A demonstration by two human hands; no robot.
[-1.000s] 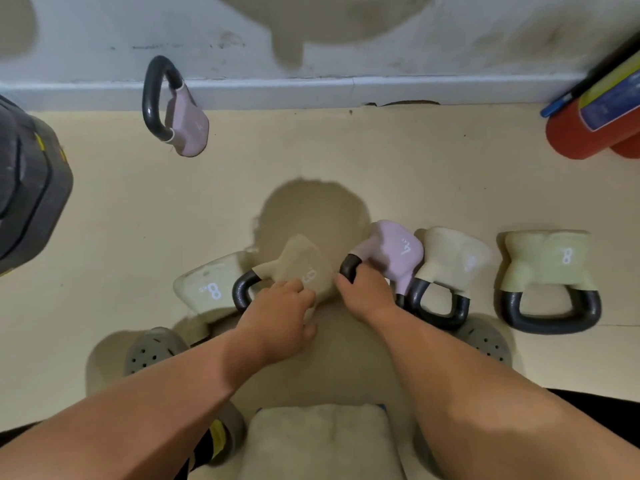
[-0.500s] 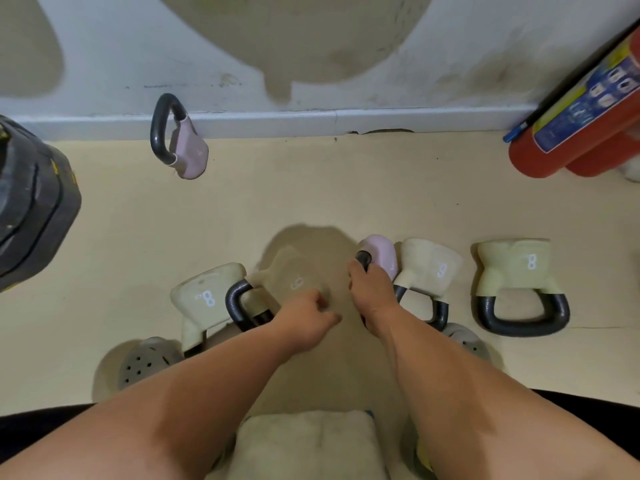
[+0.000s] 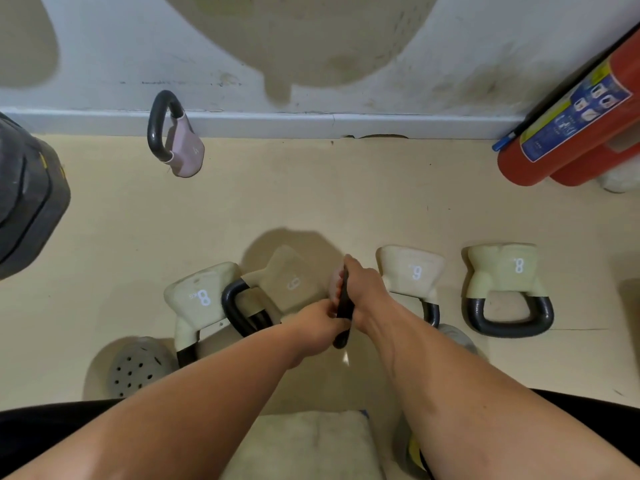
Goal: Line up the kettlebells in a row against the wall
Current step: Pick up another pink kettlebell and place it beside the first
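Both hands meet at frame centre on one black handle (image 3: pixel 343 308). Right hand (image 3: pixel 363 292) has its grip clamped round the upper part of the handle, fingers wrapped. Left hand (image 3: pixel 320 325) has its grip closed on the lower part of the same handle, just touching the right hand. The kettlebell body under that handle is hidden by the hands, so its colour cannot be told.

Pink kettlebell with dark grey loop handle (image 3: pixel 180 140) stands at 11 o'clock, against the white skirting board (image 3: pixel 311 124) at the foot of the stained white wall (image 3: pixel 138 46), well apart from the rest.

Four cream kettlebells lie on the beige floor (image 3: pixel 311 195) in a loose row near the person. Cream kettlebell marked 8 at 9 o'clock (image 3: pixel 199 296) lies tipped, handle toward the person. Cream kettlebell marked 9 in shadow (image 3: pixel 287 278) is just beside it, its black handle overlapping the first one. Cream kettlebell marked 6 (image 3: pixel 412 270) lies just right of the right hand, handle partly hidden by the forearm. Cream kettlebell marked 8 at 3 o'clock (image 3: pixel 505 271) lies flat with its full black handle showing, apart from the 6.

Red fire extinguisher with blue label (image 3: pixel 571 126) leans at 2 o'clock by the wall. Black weight stack (image 3: pixel 27 202) sits at 9 o'clock edge. Grey perforated clog (image 3: pixel 136 367) at 8 o'clock.
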